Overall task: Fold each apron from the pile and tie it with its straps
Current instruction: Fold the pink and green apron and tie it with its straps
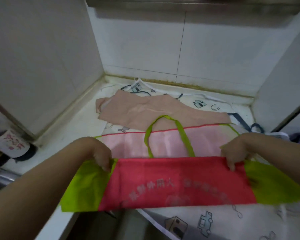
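Hands pinch the red apron (177, 181) at its far edge, left hand (100, 156) and right hand (235, 153) at opposite ends of its sideways long axis.

counter (73, 125) | white printed apron (203, 104) spread flat | bottle (12, 144) at left

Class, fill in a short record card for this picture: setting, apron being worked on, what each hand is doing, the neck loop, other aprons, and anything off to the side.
Setting: white counter in a tiled corner
Apron in work: red apron with lime-green sides, printed side up
Left hand: pinching the folded edge
Right hand: pinching the same edge at the other end
Neck loop: lime green, lying flat on the pale reverse
Other aprons: beige apron over a white printed apron
Side: bottle, far left
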Demonstrator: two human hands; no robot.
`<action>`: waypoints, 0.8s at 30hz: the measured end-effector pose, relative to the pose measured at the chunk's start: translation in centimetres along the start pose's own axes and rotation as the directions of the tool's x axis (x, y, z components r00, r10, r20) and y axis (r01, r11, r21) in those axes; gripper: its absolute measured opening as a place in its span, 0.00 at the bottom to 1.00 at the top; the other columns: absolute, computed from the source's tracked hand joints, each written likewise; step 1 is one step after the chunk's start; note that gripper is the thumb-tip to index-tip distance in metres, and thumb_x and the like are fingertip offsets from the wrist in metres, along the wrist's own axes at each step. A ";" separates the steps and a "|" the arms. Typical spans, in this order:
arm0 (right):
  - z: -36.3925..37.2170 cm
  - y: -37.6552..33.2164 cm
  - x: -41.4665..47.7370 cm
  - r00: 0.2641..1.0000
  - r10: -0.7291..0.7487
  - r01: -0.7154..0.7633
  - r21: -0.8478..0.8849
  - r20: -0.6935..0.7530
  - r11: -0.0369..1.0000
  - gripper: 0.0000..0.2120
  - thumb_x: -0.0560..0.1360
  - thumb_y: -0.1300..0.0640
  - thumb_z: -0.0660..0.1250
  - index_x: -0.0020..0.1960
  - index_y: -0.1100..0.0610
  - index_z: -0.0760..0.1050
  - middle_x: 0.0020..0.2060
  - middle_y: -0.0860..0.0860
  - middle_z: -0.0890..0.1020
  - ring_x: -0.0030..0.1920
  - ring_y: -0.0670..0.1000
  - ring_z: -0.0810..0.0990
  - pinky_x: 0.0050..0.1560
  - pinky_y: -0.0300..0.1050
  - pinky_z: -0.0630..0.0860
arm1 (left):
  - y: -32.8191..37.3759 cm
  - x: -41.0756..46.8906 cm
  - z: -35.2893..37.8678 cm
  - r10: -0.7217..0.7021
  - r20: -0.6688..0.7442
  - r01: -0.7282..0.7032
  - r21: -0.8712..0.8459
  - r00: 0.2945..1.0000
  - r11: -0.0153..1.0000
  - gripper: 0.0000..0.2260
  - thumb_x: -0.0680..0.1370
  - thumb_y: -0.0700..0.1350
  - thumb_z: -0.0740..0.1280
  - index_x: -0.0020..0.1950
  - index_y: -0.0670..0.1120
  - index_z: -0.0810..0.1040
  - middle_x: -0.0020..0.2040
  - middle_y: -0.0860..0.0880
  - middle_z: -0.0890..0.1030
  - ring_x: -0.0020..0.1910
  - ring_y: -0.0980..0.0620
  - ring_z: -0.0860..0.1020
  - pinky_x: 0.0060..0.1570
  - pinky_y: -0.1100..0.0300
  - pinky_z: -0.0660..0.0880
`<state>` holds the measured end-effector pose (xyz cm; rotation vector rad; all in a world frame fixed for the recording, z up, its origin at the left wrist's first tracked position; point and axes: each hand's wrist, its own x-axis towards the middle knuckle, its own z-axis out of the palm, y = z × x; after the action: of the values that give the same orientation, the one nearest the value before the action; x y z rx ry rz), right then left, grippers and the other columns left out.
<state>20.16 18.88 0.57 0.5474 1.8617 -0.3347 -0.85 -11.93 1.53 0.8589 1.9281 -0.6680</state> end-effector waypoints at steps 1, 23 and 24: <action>-0.6 -0.3 0.3 0.997 0.022 -0.028 -0.088 -0.072 0.996 0.13 0.71 0.61 0.67 0.55 0.64 0.79 0.46 0.55 0.80 0.38 0.49 0.76 0.40 0.41 0.74 | 0.1 0.8 -0.7 -0.018 -0.047 0.019 0.032 0.999 0.999 0.13 0.80 0.48 0.62 0.55 0.40 0.78 0.37 0.49 0.74 0.38 0.50 0.73 0.32 0.63 0.68; -7.4 -0.6 12.8 0.509 -0.066 0.067 -0.037 -0.858 0.997 0.12 0.74 0.49 0.64 0.54 0.53 0.74 0.52 0.52 0.80 0.52 0.54 0.77 0.52 0.48 0.71 | -1.7 12.7 -1.6 -0.428 -0.764 0.269 -0.336 0.483 0.903 0.19 0.74 0.42 0.60 0.66 0.47 0.71 0.61 0.43 0.72 0.63 0.41 0.70 0.67 0.29 0.51; -6.9 -0.5 13.0 0.431 -0.075 0.076 -0.047 -0.899 0.996 0.12 0.73 0.49 0.65 0.54 0.53 0.74 0.51 0.52 0.80 0.52 0.55 0.76 0.54 0.49 0.70 | 0.4 12.8 -1.3 -0.327 -0.848 0.159 -0.287 0.418 0.945 0.21 0.71 0.42 0.62 0.65 0.46 0.73 0.60 0.42 0.74 0.61 0.40 0.72 0.66 0.28 0.55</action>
<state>10.70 24.46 -9.24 0.7225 2.9683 -0.0673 -5.82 -6.92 -9.23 0.9091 3.0887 -0.1532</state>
